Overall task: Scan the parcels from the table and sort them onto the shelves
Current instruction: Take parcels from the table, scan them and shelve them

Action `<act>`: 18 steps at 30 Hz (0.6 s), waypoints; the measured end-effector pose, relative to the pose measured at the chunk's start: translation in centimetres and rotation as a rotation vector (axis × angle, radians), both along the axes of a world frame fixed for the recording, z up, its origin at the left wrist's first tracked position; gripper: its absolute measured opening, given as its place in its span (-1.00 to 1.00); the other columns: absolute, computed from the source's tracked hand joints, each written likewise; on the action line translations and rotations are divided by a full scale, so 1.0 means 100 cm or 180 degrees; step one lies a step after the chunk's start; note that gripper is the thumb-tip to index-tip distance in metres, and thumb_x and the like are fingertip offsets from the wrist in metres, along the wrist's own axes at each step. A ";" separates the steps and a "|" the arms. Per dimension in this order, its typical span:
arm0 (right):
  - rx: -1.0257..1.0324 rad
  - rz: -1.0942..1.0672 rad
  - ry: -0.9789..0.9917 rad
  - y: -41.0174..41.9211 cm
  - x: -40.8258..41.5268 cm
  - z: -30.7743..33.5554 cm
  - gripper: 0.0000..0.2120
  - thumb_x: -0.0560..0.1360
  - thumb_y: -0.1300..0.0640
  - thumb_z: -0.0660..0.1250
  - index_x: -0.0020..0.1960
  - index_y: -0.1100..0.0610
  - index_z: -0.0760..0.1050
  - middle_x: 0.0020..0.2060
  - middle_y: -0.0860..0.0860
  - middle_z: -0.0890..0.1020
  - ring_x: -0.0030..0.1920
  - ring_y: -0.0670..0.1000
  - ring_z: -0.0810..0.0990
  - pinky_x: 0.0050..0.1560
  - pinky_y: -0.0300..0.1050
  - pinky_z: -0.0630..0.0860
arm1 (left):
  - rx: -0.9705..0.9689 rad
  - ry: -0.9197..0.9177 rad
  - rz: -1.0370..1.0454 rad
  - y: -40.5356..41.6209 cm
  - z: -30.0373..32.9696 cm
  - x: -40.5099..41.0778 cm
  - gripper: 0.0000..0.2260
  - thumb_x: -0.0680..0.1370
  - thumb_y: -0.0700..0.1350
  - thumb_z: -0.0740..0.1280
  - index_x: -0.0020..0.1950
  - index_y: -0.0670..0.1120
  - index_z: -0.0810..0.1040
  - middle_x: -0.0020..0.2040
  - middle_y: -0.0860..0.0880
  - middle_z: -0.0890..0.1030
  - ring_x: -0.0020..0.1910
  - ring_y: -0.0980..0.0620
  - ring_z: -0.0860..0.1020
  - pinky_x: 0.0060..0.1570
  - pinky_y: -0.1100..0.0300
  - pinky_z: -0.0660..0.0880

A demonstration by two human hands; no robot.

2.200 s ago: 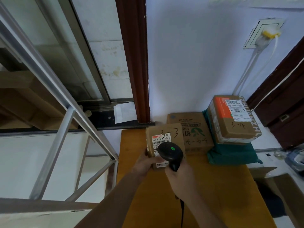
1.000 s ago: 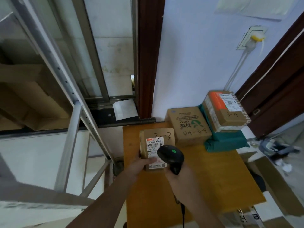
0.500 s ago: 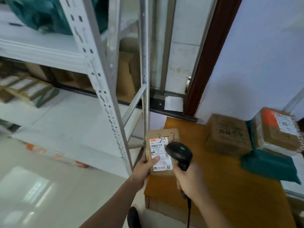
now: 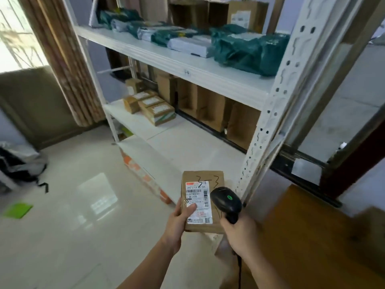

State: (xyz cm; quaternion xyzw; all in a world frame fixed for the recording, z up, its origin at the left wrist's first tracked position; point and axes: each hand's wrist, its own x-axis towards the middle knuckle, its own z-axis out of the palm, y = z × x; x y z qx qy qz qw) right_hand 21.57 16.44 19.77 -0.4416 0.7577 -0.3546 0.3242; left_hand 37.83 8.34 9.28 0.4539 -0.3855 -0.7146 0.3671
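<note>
My left hand (image 4: 178,222) grips a small brown cardboard parcel (image 4: 216,184) by its lower left edge, thumb on its white barcode label. "3-3" is handwritten on the top. My right hand (image 4: 239,232) holds a black barcode scanner (image 4: 226,202) with a green dot, its head right beside the parcel's label. Both are held in the air in front of the white metal shelf unit (image 4: 208,78). The orange wooden table (image 4: 308,232) lies at the lower right.
The upper shelf carries several green and white mailer bags (image 4: 245,49). The shelf below holds small labelled boxes (image 4: 154,107) at the left and cardboard boxes (image 4: 210,109) behind. A perforated upright post (image 4: 268,126) stands just beyond the scanner. Glossy tiled floor (image 4: 73,205) spreads at the left.
The view has swung left from the table to the shelf unit. The parcel has come off the table and is carried in my left hand, with the scanner still beside it.
</note>
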 end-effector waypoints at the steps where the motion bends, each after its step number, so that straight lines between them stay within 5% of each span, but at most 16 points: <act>1: 0.0004 0.0069 -0.0035 -0.013 0.017 0.001 -0.64 0.53 0.23 0.39 -0.34 -0.03 0.36 -0.55 -0.09 0.46 -0.46 -0.21 0.42 -0.46 -0.40 0.25 | -0.0017 0.0014 0.0082 -0.009 0.002 0.018 -0.57 0.61 -0.05 0.43 0.48 0.06 0.49 0.26 -0.09 0.71 0.23 -0.16 0.69 0.39 -0.23 0.51; 6: -0.0079 0.0369 -0.0076 -0.076 0.099 0.005 -0.89 0.54 0.19 0.38 -0.07 0.01 0.48 -0.32 -0.18 0.52 -0.28 -0.18 0.53 -0.42 -0.49 0.37 | -0.0239 -0.0068 0.0319 -0.059 0.009 0.098 -0.59 0.67 0.03 0.35 0.52 0.11 0.43 0.29 -0.02 0.70 0.26 -0.08 0.68 0.41 -0.17 0.50; 12: -0.0293 0.0446 -0.0118 -0.143 0.163 0.024 -0.69 0.53 0.22 0.39 -0.25 -0.10 0.38 -0.39 -0.16 0.47 -0.40 -0.21 0.43 -0.45 -0.49 0.36 | -0.0445 -0.0131 0.0539 -0.119 0.022 0.161 -0.61 0.70 0.16 0.21 0.53 0.17 0.38 0.31 0.05 0.69 0.26 -0.01 0.68 0.35 -0.13 0.55; 18: -0.0230 0.0418 -0.0138 -0.226 0.189 0.026 -0.80 0.50 0.20 0.39 -0.23 -0.01 0.45 -0.37 -0.06 0.54 -0.35 -0.08 0.51 -0.36 -0.25 0.38 | -0.0435 -0.0109 0.0732 -0.197 0.028 0.195 -0.66 0.71 0.16 0.20 0.46 0.15 0.49 0.25 0.02 0.72 0.21 -0.04 0.70 0.31 -0.15 0.58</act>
